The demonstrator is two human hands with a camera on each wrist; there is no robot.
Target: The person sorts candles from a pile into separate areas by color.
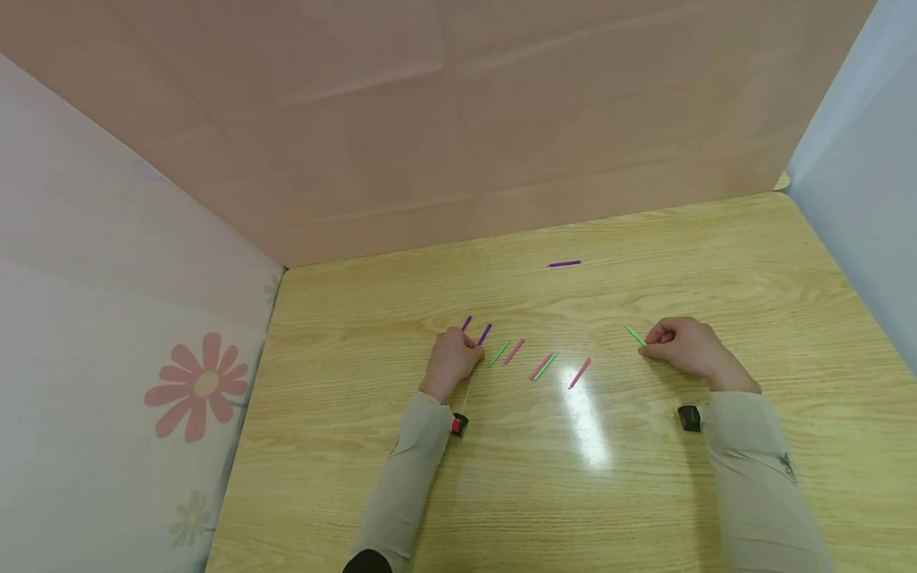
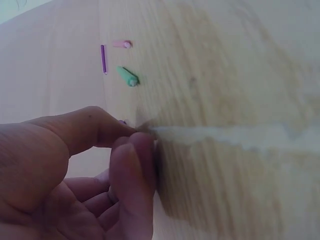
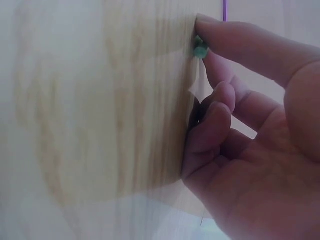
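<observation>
My left hand [image 1: 451, 362] is low over the table with thumb and index fingertips together, pinching the near end of a purple candle [image 1: 485, 333]. A second purple candle [image 1: 466, 323] lies just left of it, its lower end hidden by the hand. In the left wrist view the fingertips mostly cover what they hold. My right hand [image 1: 684, 348] pinches a thin green candle [image 1: 635, 335] between thumb and index finger, its far end pointing up and left. The right wrist view shows the round end of this green candle [image 3: 200, 50] by the thumb; the other fingers are curled.
Between the hands lie a green candle [image 1: 500, 353], a pink candle [image 1: 514, 352], a close pink [image 1: 540, 366] and green [image 1: 546, 367] pair, and another pink candle [image 1: 579, 373]. One purple candle [image 1: 564, 263] lies farther back. A brown panel [image 1: 458, 159] stands behind the wooden table [image 1: 344, 398].
</observation>
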